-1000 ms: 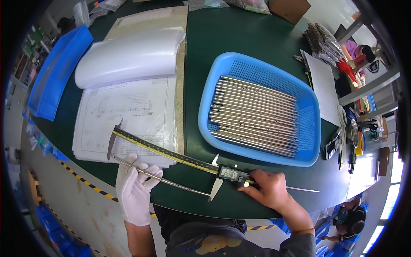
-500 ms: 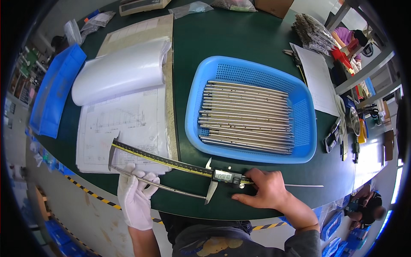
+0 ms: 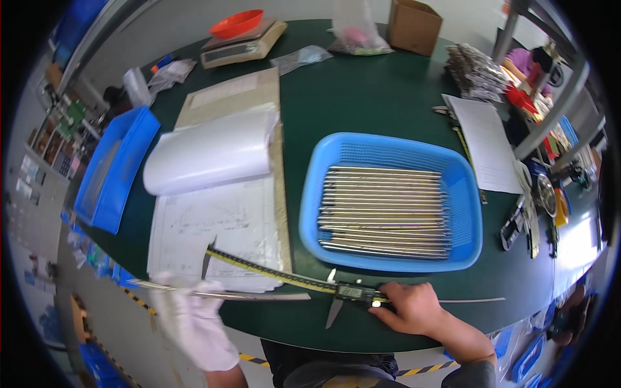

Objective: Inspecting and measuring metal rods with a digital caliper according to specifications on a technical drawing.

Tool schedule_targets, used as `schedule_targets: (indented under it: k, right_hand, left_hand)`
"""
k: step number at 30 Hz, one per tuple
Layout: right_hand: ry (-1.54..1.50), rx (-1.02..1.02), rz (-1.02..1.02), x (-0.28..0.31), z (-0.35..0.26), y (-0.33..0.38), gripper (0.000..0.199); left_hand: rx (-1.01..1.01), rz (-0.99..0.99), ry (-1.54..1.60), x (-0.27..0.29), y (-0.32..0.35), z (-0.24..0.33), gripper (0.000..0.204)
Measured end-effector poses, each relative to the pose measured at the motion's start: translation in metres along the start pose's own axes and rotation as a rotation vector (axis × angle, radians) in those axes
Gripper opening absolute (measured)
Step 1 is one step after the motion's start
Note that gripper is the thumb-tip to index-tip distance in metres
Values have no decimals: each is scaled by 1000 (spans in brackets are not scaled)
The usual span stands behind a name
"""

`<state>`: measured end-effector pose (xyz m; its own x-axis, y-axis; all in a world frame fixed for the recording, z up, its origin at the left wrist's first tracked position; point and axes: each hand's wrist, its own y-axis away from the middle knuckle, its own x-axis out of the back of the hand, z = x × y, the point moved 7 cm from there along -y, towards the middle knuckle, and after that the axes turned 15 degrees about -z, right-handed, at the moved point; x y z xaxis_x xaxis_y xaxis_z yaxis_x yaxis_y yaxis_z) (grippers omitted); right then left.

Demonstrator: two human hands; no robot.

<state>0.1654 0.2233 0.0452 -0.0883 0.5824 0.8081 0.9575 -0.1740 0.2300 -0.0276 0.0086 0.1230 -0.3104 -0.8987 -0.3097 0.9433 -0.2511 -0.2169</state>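
Observation:
My left hand (image 3: 189,323), in a white glove and blurred by motion, holds a thin metal rod (image 3: 272,297). The rod lies nearly level, its left end reaching past the glove and its right end short of the sliding jaw. With my bare right hand (image 3: 414,310) I grip a long digital caliper (image 3: 278,274) by its slider, thumb underneath. The caliper's jaws stand wide apart, and its long bar slants up to the left over the drawing sheets (image 3: 213,226). Behind my right hand a blue perforated basket (image 3: 310,194) holds several similar metal rods (image 3: 385,207).
A long blue bin (image 3: 132,174) stands on the left. Along the back are a scale (image 3: 242,48) with a red bowl (image 3: 237,23), plastic bags and a cardboard box (image 3: 414,27). Paper sheets (image 3: 485,149) and measuring tools (image 3: 514,223) lie on the right. Another person (image 3: 521,61) sits beyond.
The rod has come out from between the caliper's jaws and shifted left with my gloved hand. My right hand still holds the caliper. The view has tilted up, showing more of the table's back.

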Motion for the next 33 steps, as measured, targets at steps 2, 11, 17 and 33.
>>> schedule_targets:
  k: [2, 11, 17, 33]
  right_hand:
    - [20, -20, 12, 0, 2, 1, 34]
    - [14, 55, 53, -9, -1, 4, 34]
    - [-21, 46, 19, -6, -5, 2, 36]
    - [106, -1, 99, -4, -5, 0, 33]
  left_hand:
    - [-327, -127, -39, -39, -16, 32, 28]
    - [-690, -1498, -793, -253, 20, -36, 25]
    - [-287, -1943, -1184, -265, 49, -130, 18]
    - [-544, -1750, -1571, -309, 36, -170, 17]
